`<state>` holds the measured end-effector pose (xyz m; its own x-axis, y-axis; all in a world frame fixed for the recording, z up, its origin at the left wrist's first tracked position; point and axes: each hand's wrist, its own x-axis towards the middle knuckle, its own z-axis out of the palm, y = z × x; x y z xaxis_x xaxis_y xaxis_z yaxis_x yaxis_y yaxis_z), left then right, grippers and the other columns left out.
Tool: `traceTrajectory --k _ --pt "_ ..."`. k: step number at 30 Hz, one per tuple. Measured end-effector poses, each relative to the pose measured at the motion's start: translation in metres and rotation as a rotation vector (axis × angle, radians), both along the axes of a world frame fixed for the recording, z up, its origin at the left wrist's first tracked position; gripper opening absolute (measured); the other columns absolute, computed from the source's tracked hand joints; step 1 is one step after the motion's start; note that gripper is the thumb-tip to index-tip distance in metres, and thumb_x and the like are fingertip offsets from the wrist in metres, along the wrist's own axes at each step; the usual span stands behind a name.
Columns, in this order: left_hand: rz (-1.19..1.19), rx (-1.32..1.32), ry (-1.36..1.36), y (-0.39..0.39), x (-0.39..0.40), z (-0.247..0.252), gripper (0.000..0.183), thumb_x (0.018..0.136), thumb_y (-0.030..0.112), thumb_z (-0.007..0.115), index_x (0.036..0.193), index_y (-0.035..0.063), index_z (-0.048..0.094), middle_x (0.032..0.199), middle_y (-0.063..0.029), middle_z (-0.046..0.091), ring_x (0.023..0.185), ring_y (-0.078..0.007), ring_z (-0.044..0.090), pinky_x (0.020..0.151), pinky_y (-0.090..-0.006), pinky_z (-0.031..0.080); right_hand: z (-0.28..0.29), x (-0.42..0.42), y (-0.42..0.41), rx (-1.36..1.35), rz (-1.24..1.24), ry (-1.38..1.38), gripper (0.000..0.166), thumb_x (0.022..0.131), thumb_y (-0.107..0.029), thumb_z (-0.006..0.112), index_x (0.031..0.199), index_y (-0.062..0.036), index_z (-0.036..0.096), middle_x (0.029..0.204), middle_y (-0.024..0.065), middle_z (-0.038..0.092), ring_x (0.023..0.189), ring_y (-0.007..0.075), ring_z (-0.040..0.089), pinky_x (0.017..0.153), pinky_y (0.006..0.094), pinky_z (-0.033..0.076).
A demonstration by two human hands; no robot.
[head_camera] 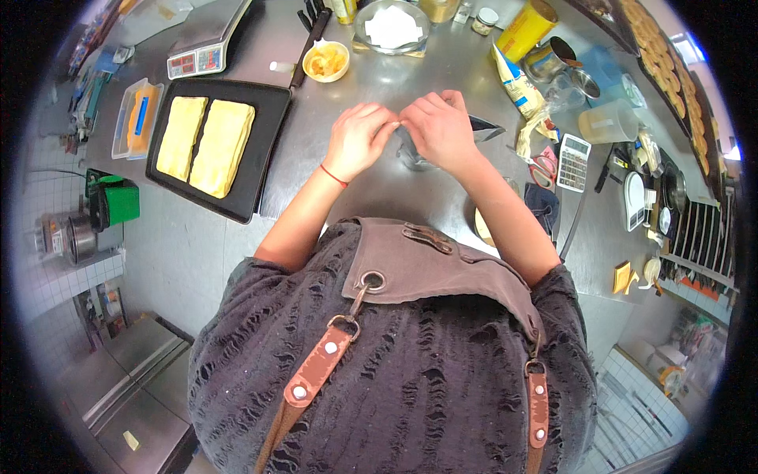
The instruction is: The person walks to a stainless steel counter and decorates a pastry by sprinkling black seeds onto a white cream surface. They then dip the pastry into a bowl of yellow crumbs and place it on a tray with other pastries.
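Both of my hands meet over the metal worktop [361, 192], their fingertips together. My left hand [362, 133] has its thumb and fingers pinched; what it pinches is too small to tell. Beneath and beside my right hand [439, 127] lies a dark, shiny pouch [487, 129], mostly covered by that hand. The right fingers are curled, and I cannot tell how firmly they hold the pouch. On the left, a black baking tray [266, 124] bears two pale yellow dough slabs [222, 148]. A white bowl [326, 61] with yellow-orange contents stands beyond my left hand.
A digital scale [204, 44] and a lidded plastic container [137, 118] are at the left. Red-handled scissors [543, 170], a calculator [573, 163], a crumpled bag [521, 89] and a yellow canister [527, 29] lie or stand at the right. A glass dish [391, 29] is at the back.
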<state>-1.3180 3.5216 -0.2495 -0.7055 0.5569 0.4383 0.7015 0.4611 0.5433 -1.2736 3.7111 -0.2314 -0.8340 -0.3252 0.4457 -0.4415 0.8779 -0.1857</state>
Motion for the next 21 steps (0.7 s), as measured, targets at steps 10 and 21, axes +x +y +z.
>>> traceTrajectory --k 10,21 --pt "-0.005 0.019 -0.037 0.000 0.000 -0.005 0.005 0.085 0.012 0.069 0.087 0.0077 0.067 0.083 -0.0077 0.064 0.079 -0.0283 0.063 0.072 -0.0371 0.050 0.005 0.013 0.027 0.070 -0.019 0.031 0.005 0.083 -0.017 0.065 0.086 -0.0130 0.064 0.081 -0.0003 0.059 0.087 0.0191 0.057 0.091 0.0427 0.039" --pt "-0.005 0.086 -0.156 0.000 0.005 -0.002 0.006 0.087 0.012 0.068 0.089 0.0066 0.068 0.085 -0.0088 0.065 0.076 -0.0299 0.064 0.068 -0.0366 0.052 -0.001 0.034 0.073 0.037 -0.104 0.050 0.006 0.083 -0.015 0.067 0.087 -0.0122 0.063 0.082 0.0012 0.058 0.088 0.0212 0.059 0.094 0.0450 0.039"
